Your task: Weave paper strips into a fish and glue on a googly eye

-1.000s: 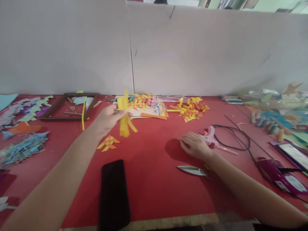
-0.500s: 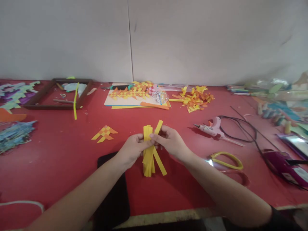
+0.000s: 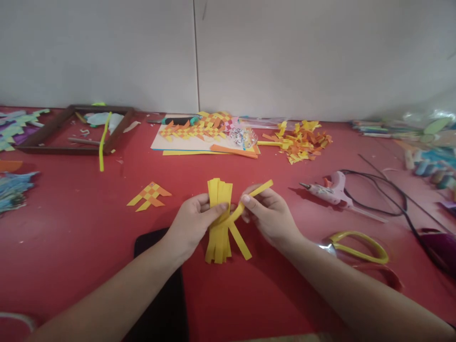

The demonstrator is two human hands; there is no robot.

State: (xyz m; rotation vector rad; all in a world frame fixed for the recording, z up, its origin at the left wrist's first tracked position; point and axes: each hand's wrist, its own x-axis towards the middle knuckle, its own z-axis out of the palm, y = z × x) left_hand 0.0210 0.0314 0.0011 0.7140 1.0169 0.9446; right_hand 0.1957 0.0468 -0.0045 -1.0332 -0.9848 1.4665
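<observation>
A bundle of yellow paper strips (image 3: pixel 218 242) stands upright in my left hand (image 3: pixel 194 213), which is closed round its middle with the thumb across the front. My right hand (image 3: pixel 267 211), just to the right, pinches one yellow strip (image 3: pixel 261 188) between thumb and fingers. That strip bends out of the bundle toward the upper right. Another strip end (image 3: pixel 240 242) slants down to the lower right. Left of my hands, a woven yellow and orange paper fish (image 3: pixel 148 195) lies flat on the red table (image 3: pixel 85 247).
A pink glue gun (image 3: pixel 329 190) with a black cord and yellow-handled scissors (image 3: pixel 359 247) lie at right. Behind are a pile of folded yellow and orange paper pieces (image 3: pixel 302 142), paper sheets (image 3: pixel 156 142) and a brown frame (image 3: pixel 60 151). A black flat object (image 3: pixel 160 304) lies under my left forearm.
My right hand has moved right, away from the bundle, drawing one strip outward and bending it over. The bundle has fanned wider in my left hand. The view has shifted slightly.
</observation>
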